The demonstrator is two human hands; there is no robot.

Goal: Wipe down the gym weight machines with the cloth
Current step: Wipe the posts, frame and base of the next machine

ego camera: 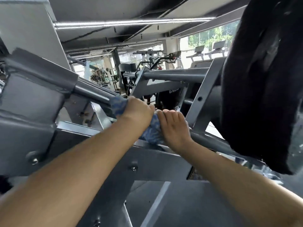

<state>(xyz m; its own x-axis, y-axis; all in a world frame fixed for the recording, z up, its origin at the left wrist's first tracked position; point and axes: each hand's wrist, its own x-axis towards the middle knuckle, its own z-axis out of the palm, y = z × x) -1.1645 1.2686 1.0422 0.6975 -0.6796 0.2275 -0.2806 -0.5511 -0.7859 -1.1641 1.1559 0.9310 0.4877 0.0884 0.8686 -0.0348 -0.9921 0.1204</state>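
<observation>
Here the blue patterned cloth [151, 128] is wrapped around a grey round bar [91, 93] of the weight machine [32, 99], at the middle of the scene. The left hand [139, 112] has its grip clenched around the cloth on the bar. Just right of it, the right hand [174, 128] grips the cloth's lower end. A big black weight plate [262, 79] looms on the right. Treadmills [209, 51] stand far off by the windows.
</observation>
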